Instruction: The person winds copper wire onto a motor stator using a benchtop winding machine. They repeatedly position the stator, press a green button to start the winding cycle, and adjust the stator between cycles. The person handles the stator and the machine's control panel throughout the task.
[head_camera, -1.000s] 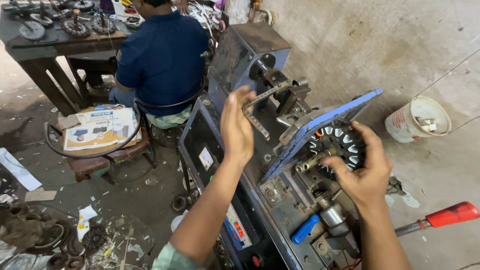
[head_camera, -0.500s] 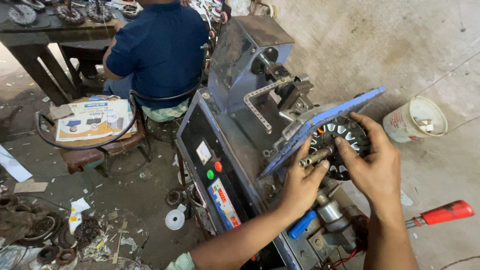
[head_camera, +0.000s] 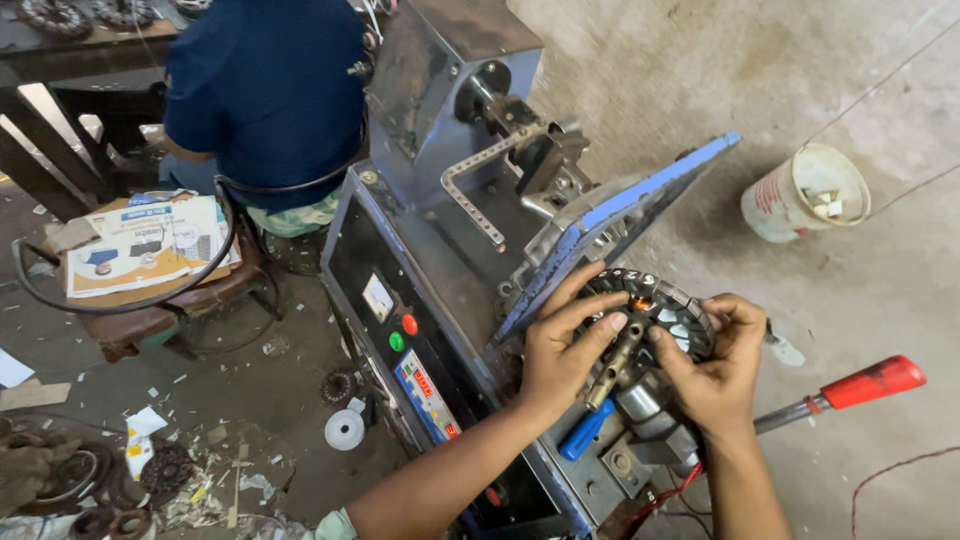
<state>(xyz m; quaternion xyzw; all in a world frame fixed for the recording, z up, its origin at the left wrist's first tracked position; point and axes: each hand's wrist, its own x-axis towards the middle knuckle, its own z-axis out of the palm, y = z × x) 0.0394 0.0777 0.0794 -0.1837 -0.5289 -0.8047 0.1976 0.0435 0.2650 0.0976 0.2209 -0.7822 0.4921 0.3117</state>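
Observation:
A round slotted motor stator sits on the shaft of a grey winding machine. My left hand rests on the stator's left side, fingers spread over its rim and over the brass shaft. My right hand grips the stator's right edge, thumb toward the centre. Copper wire glints at the stator's top. A blue hinged plate stands tilted just behind the stator.
A person in a blue shirt sits with their back to me beside the machine. A stool with a printed sheet stands at left. A white bucket sits on the concrete floor at right, a red-handled tool lies nearby. Scrap litters the lower left.
My left hand came down from the machine's upper arm onto the stator beside my right hand. The view has moved closer over the machine.

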